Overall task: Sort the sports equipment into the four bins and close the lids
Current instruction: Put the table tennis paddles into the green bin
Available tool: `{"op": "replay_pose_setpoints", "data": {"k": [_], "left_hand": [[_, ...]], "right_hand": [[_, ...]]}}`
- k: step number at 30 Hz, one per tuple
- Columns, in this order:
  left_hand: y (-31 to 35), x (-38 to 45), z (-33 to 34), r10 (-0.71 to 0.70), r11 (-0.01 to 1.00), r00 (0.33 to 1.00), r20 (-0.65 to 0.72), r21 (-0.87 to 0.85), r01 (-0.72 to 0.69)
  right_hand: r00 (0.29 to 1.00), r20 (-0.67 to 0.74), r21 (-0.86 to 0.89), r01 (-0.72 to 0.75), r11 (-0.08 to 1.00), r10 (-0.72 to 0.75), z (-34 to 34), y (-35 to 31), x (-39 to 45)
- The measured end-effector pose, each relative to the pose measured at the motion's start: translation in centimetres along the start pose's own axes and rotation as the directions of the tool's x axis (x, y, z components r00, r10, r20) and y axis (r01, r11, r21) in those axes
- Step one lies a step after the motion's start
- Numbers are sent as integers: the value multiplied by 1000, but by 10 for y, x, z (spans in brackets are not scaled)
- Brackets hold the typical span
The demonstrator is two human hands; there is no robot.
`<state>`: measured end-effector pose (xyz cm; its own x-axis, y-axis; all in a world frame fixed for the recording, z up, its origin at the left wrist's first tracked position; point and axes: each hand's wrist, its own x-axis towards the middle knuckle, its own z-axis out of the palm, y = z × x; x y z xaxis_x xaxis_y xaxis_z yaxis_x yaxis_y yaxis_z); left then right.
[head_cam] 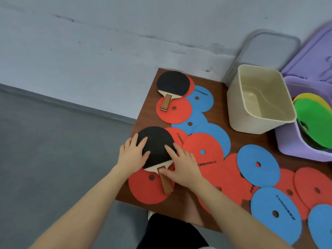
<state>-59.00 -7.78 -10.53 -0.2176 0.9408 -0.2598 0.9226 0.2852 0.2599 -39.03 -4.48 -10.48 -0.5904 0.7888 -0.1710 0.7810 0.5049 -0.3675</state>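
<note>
**Black-faced paddle under both hands at the table's near-left corner**

Black rubber covers the near paddle (156,146), which lies flat over a red disc (143,187) at the near-left corner of the brown table (143,114). The left hand (133,155) rests on the blade's left edge with fingers spread and fairly straight. The right hand (181,168) lies on the blade's right side, fingers extended, thumb touching the top of the wooden handle; whether any finger hooks under the blade edge cannot be told. The handle's upper part is covered by that thumb.

A second paddle (172,85), black face up, lies at the far-left corner on another red disc (175,112), well apart from the hands.

Red and blue discs overlap across the table; most are partly covered by neighbours. One blue disc (258,164) lies nearly unobstructed near the middle. Printing on several discs is too small to read. Discs at the right edge are cut off by the frame.

A cream bin (258,99) stands open at the far side; nothing is seen on the visible part of its floor. A grey lid (269,49) leans on the wall behind it, blurred. Just right, a purple bin (294,141) holds green and yellow discs (312,119); it is cut off by the frame, as is the raised purple lid (310,58).
</note>
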Motion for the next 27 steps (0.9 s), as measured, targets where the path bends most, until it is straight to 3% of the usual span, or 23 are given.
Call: {"op": "replay_pose_setpoints", "data": {"k": [4, 7, 11, 14, 18, 23, 27], "left_hand": [[-8, 0, 6, 32, 992, 999, -24, -118, -35], [-10, 0, 9, 44, 982, 998, -35, -181, -50], [-2, -2, 16, 108, 947, 990, -88, -295, -130], [16, -2, 20, 175, 918, 977, -121, -340, -206], [49, 9, 21, 237, 913, 963, -125, -311, -265], [73, 27, 26, 112, 988, 991, -78, -99, -119], [78, 28, 23, 57, 994, 998, -20, -97, -58]], "right_hand": [[1000, 16, -50, -24, 998, 25, 18, -17, 11], [1000, -3, 17, -24, 1000, 24, 24, -18, 14], [998, -2, 124, 62, 990, -62, 11, 8, 13], [993, -10, 86, 115, 990, -115, -9, 42, 14], [995, 9, -7, 96, 995, -96, -25, 79, 10], [999, -10, -90, 48, 995, -49, -21, 92, 7], [1000, -19, -18, 6, 1000, -6, -13, 83, 12]]}}
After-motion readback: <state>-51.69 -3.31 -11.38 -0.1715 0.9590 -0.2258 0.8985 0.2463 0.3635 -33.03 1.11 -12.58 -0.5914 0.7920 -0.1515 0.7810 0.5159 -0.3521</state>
